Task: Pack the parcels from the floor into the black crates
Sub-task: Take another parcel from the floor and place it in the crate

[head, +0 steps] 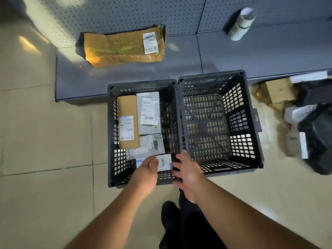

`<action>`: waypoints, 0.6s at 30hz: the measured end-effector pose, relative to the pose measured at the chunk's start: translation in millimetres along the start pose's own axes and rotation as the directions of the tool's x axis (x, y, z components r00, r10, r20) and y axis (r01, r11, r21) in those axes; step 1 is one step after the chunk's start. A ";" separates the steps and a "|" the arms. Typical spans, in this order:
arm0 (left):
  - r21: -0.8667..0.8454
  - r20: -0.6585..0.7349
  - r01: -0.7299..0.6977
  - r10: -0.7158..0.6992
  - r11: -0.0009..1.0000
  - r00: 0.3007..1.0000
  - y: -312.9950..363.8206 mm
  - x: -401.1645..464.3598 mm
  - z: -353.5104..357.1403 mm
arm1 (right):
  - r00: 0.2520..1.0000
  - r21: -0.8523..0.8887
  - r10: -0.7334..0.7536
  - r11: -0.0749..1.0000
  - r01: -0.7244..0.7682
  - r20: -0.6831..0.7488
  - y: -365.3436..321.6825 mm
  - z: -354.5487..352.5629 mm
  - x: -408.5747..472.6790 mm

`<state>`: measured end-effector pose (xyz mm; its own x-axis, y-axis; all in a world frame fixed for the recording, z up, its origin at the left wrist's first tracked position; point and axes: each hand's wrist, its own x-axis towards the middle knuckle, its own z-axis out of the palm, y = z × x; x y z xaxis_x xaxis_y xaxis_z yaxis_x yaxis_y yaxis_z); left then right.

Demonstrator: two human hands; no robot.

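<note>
Two black crates stand side by side on the tiled floor. The left crate (112, 133) holds several parcels: a brown box (126, 106), a grey labelled box (148, 112) and a flatter grey one (145, 146). The right crate (251, 123) has nothing in it. Over the left crate's near right corner, my left hand (146, 172) holds the left edge of a small white parcel (165, 162) with a barcode label. My right hand (187, 174) has its fingers spread, and they touch the parcel's right edge.
A large crumpled cardboard box (124, 47) lies on the grey shelf base (215, 56) behind the crates, with a white bottle (241, 24) further right. More parcels (278, 92) and black bags (321, 141) are piled on the floor right of the crates. My dark-clothed legs (179, 221) are below.
</note>
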<state>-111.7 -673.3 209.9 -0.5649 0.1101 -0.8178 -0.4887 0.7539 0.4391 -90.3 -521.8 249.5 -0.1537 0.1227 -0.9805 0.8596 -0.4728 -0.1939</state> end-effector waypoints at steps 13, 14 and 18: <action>-0.027 0.067 -0.051 0.053 0.998 0.996 77.3 -71.1 90.1 | 0.990 0.154 -0.078 0.983 0.096 -0.120 35.4 -163.7 -51.4; -0.040 0.078 -0.053 0.056 0.998 0.995 89.5 -71.6 103.3 | 0.988 0.176 -0.083 0.979 0.105 -0.129 34.0 -180.2 -49.6; -0.072 0.101 -0.066 0.074 0.995 0.992 137.2 -78.0 162.1 | 0.980 0.219 -0.097 0.966 0.135 -0.175 23.2 -247.2 -40.4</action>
<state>-26.9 -473.5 273.6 -0.5295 0.2299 -0.8166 -0.4970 0.6960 0.5182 56.3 -322.0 292.7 -0.1488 0.3186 -0.9361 0.7031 -0.6316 -0.3267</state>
